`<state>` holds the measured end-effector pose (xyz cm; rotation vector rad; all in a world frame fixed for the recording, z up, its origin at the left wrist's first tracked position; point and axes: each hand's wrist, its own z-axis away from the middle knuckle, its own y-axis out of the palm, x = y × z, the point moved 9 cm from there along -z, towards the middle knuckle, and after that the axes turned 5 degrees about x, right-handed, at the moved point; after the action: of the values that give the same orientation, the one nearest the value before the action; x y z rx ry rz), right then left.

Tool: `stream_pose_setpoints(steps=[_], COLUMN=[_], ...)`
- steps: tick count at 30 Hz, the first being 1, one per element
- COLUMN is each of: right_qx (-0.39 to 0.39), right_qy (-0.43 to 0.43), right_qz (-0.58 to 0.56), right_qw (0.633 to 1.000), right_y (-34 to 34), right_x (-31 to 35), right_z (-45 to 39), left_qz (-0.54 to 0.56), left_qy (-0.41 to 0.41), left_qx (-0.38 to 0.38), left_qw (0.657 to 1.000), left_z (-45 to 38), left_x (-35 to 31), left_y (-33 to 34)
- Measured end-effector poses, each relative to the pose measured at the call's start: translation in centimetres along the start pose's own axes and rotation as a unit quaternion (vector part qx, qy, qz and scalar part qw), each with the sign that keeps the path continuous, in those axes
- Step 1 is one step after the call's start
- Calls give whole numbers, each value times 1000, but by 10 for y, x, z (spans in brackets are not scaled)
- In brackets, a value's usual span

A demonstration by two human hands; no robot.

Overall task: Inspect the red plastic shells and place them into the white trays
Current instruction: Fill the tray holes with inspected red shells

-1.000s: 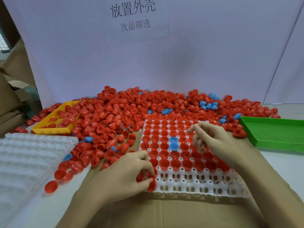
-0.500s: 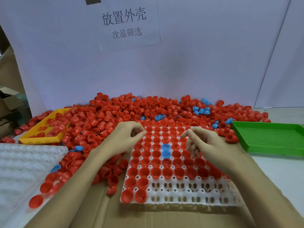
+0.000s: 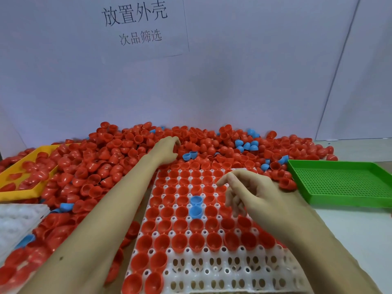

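- Left hand [image 3: 167, 150] way out past the far edge of the white tray [image 3: 231, 270], fingers curled down into the pile of red shells [image 3: 110, 153]; can't tell if anything's actually pinched in there, fingertips buried.
- Right hand [image 3: 252, 196] hovering over the right half of the tray, loosely curled, index finger sticking out to the left, nothing visibly held.
- Tray right in front, mostly full: red shells seated open side up in nearly all rows, with two blue shells [image 3: 196, 205] stuck in the middle, one behind the other.
- Bottom two rows mostly bare holes, just a couple of reds at the left end of each.
- Loose shells heaped behind and left of the tray, a few blue ones mixed in.
- Yellow tray [image 3: 19, 193] far left with some reds in it, green mesh tray [image 3: 347, 183] on the right, another white tray [image 3: 17, 221] at the left edge.
- Paper sign [image 3: 137, 24] with printed characters up on the back wall.
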<state>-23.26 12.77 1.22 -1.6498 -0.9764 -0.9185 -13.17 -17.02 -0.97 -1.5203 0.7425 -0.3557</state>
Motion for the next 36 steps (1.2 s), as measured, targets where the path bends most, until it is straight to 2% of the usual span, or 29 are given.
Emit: stream_pose_setpoints(steps=[5, 8, 11, 16, 20, 25, 31, 34, 36], right_qx=[6, 5, -7, -42, -35, -16, 42, 58, 45], right_qy=[-1, -2, -7, -13, -40, -51, -40, -23, -20], right_qz=[-4, 2, -21, -49, -13, 18, -41, -47, -48], right_qw=[1000, 1000, 1000, 998, 999, 998, 997, 997, 998], right_y=[3, 1, -1, -2, -4, -3, 12, 16, 14], right_x=[0, -2, -1, -6, -5, -1, 8, 11, 11], right_z=[1, 0, 0, -2, -1, 0, 2, 5, 5], left_qz=[13, 91, 183, 345, 405, 441, 535, 610, 669], left_qy=[8, 20, 38, 92, 119, 102, 75, 80, 65], left_qx=[-76, -140, -165, -131, -120, -150, -78, -26, -36], left_qw=[997, 986, 968, 925, 899, 879, 838, 788, 739], left_z=[9, 28, 64, 143, 194, 224, 230, 227, 224], left_x=[8, 2, -20, -79, -117, -112, -92, -87, -77], left_y=[-13, -40, -57, -52, -43, -38, -24, -19, -18])
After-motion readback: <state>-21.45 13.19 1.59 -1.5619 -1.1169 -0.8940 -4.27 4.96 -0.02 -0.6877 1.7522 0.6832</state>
